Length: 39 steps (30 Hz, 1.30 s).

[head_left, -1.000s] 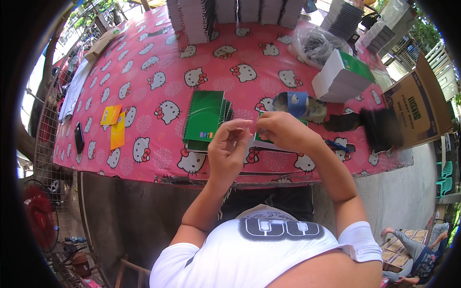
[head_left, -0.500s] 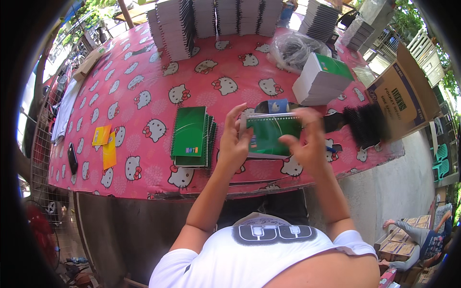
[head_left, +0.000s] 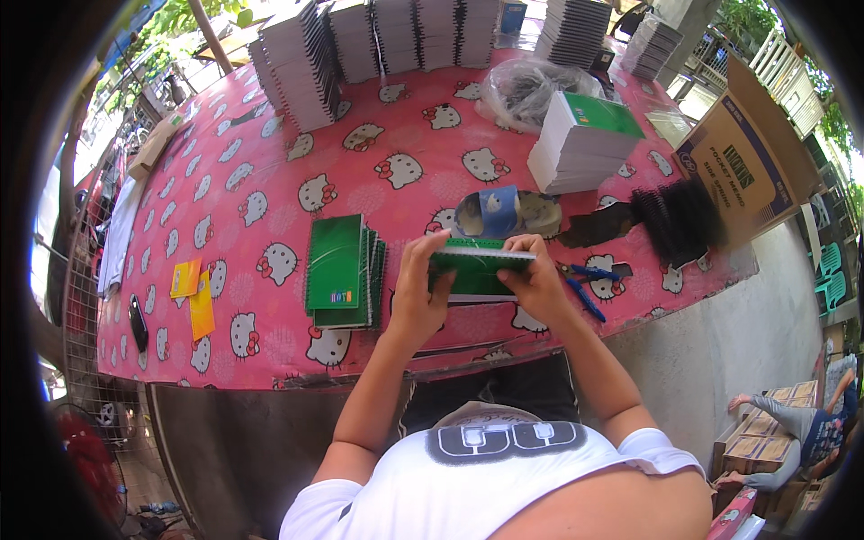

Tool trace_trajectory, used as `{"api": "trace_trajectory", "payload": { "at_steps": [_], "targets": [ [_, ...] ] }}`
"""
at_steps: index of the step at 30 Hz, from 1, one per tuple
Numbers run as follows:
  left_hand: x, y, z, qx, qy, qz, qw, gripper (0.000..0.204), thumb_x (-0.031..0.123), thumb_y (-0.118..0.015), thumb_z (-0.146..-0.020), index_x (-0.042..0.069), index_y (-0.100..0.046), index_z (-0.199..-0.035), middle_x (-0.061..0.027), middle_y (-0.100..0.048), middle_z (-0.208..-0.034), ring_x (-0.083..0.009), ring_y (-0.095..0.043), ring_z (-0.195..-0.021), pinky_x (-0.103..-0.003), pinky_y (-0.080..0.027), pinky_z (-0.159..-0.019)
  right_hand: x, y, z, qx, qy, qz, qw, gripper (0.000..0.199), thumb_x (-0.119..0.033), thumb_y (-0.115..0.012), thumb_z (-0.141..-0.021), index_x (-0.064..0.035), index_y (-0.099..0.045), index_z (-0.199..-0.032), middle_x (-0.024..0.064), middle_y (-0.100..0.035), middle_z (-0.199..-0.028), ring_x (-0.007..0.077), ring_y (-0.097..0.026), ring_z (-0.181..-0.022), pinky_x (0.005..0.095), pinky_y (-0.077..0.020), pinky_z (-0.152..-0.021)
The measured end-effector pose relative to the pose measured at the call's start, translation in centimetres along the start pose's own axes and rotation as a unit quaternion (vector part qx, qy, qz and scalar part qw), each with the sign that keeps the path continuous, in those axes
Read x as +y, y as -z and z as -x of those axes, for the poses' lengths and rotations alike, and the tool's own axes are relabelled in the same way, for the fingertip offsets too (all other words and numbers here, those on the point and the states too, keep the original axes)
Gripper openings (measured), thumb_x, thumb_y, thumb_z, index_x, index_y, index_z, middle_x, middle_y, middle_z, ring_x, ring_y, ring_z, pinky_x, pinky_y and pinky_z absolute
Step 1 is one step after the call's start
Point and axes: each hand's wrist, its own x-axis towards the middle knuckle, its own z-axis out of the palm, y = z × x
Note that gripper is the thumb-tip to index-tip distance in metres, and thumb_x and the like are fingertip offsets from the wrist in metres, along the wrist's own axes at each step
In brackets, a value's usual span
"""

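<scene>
A green notebook (head_left: 477,274) is held up between my two hands over the near edge of the table, its punched long edge tilted toward the far side. My left hand (head_left: 421,286) grips its left end, thumb on the near face. At the other end, my right hand (head_left: 535,277) is closed on it the same way. Just left of my left hand lies a short stack of green spiral notebooks (head_left: 337,270). Beyond the held notebook is a blue slipper (head_left: 500,212). Blue-handled pliers (head_left: 589,292) rest to the right of my right hand.
Black spiral coils (head_left: 677,220) lie by an open cardboard box (head_left: 738,171) at right. Behind stand a white paper block with a green cover (head_left: 585,144), a clear plastic bag (head_left: 531,90) and tall notebook stacks (head_left: 297,76). Yellow booklets (head_left: 200,297) and a black phone (head_left: 138,322) are left.
My right hand has come down and closed on the notebook's right end. The notebook has tilted, its punched edge now toward me more. The slipper and pliers are more exposed.
</scene>
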Motion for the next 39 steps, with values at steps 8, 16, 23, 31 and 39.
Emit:
{"api": "trace_trajectory", "payload": {
  "at_steps": [8,16,23,31,39],
  "targets": [
    [4.2,-1.5,-1.4,0.064,-0.041,-0.214,0.974,0.040,0.016,-0.071,-0.079,0.015,-0.060,-0.117,-0.0128,-0.056,-0.121,-0.0282,-0.054,-0.109,-0.053,-0.027,-0.103,0.4,-0.4,0.5,0.028,0.000,0.107,0.994,0.032,0.008,-0.064,-0.081,-0.0060,-0.043,-0.100,0.0065,-0.050,-0.100,0.0147,-0.049,-0.093,0.0275,-0.0417,-0.083],
    [4.1,-1.4,-3.2,0.009,-0.052,-0.170,0.984,0.012,0.025,-0.075,-0.075,0.016,-0.074,-0.084,0.0044,-0.069,-0.080,-0.0181,-0.052,-0.079,-0.038,-0.034,-0.083,-2.0,16.4,-2.9,0.139,0.006,0.519,0.843,0.021,-0.013,-0.079,-0.067,-0.0033,-0.069,-0.082,0.0159,-0.065,-0.101,0.0305,-0.062,-0.090,0.0391,-0.0486,-0.081],
    [3.8,-1.6,-3.3,-0.014,-0.035,-0.182,0.983,0.018,0.025,-0.077,-0.074,0.015,-0.075,-0.089,0.0042,-0.069,-0.084,-0.0173,-0.053,-0.080,-0.036,-0.033,-0.084,1.4,28.9,-1.8,0.228,-0.126,0.682,0.684,0.026,-0.014,-0.077,-0.071,-0.0059,-0.065,-0.093,0.0166,-0.062,-0.095,0.0344,-0.062,-0.091,0.0430,-0.0505,-0.079],
    [3.6,-2.0,-3.3,0.024,-0.028,-0.160,0.986,0.021,0.026,-0.080,-0.071,0.014,-0.076,-0.087,0.0029,-0.069,-0.086,-0.0168,-0.055,-0.085,-0.033,-0.037,-0.082,-2.7,19.6,-1.6,0.177,0.107,0.599,0.774,0.018,0.003,-0.069,-0.071,-0.0012,-0.068,-0.088,0.0143,-0.064,-0.088,0.0317,-0.064,-0.082,0.0392,-0.0512,-0.076],
    [3.6,-2.3,-3.3,0.031,-0.040,-0.178,0.983,0.020,0.025,-0.081,-0.069,0.013,-0.075,-0.083,0.0030,-0.068,-0.081,-0.0174,-0.055,-0.086,-0.033,-0.037,-0.080,-7.2,3.4,0.8,0.076,0.061,0.277,0.956,0.021,0.006,-0.069,-0.078,-0.0018,-0.071,-0.097,0.0061,-0.065,-0.086,0.0112,-0.061,-0.077,0.0229,-0.0484,-0.065]
  ]
}}
